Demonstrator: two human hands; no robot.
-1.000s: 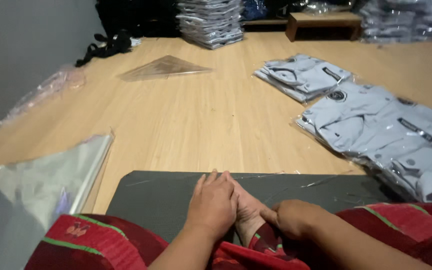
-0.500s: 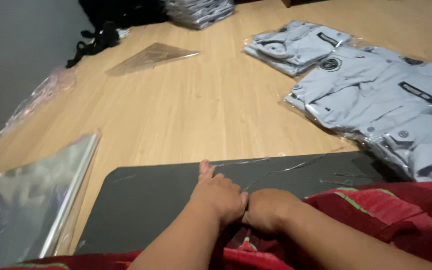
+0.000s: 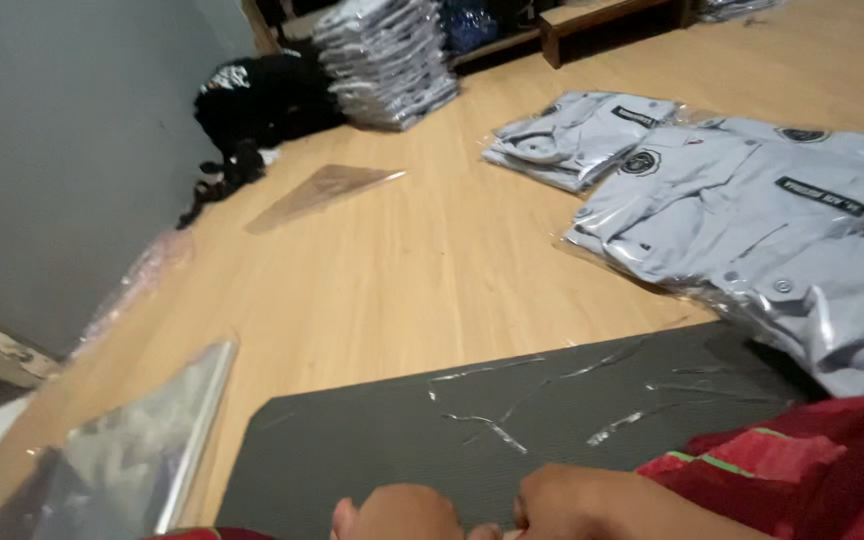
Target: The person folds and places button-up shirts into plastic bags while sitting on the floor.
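While both hands, left (image 3: 397,512) and right (image 3: 592,500), rested on the dark mat (image 3: 512,430) edge, grips indeterminable, bagged grey shirts (image 3: 742,200) lay finished beyond it.

Thing: dark grey mat (image 3: 372,455), flat on the wooden floor.
Surface: streaked with shiny strips of clear tape.
Place: near edge under both hands, red cloth overlapping its right corner.
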